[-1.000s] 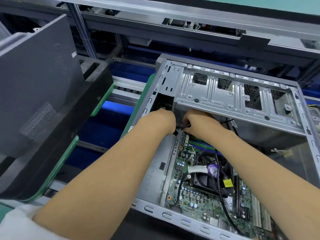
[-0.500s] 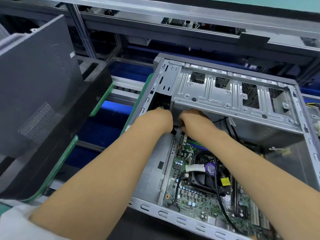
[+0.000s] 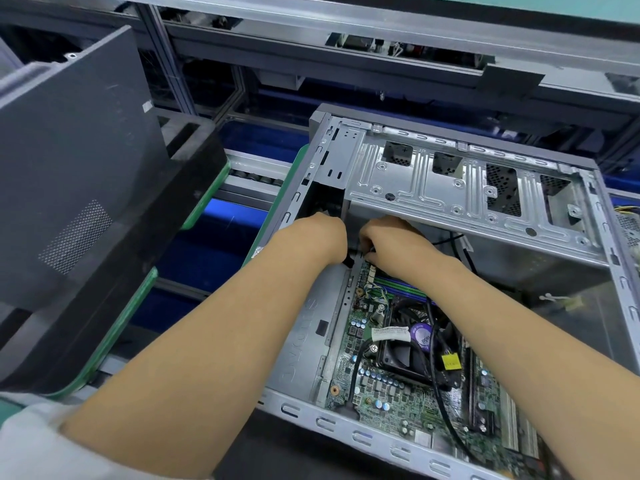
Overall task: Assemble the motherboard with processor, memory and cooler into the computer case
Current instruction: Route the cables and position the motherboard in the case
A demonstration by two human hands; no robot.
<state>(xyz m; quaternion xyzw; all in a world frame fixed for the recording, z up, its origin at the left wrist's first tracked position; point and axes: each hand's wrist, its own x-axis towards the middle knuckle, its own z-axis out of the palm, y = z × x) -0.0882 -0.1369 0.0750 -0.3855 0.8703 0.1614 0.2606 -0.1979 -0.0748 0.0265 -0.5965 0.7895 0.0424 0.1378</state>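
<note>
The open grey computer case (image 3: 363, 436) lies on its side in front of me. Inside is the green motherboard (image 3: 391, 393), with the black cooler fan (image 3: 405, 355) and a dark memory stick (image 3: 479, 393) mounted on it. A black cable (image 3: 436, 393) runs over the cooler. My left hand (image 3: 318, 237) and my right hand (image 3: 391, 240) meet at the board's far left corner, under the metal drive cage (image 3: 433, 188). Both have curled fingers on a small black connector (image 3: 348, 260) between them. The fingertips are mostly hidden.
A dark grey case panel (image 3: 76, 168) stands tilted at the left on a green-edged pallet (image 3: 114, 337). A blue conveyor bed (image 3: 221, 223) runs between the pallets. An aluminium frame (image 3: 346, 46) crosses behind. Loose yellow wires (image 3: 627, 211) show at the case's right end.
Both hands stay at the same corner under the drive cage, with only small finger movement. The view has shifted slightly.
</note>
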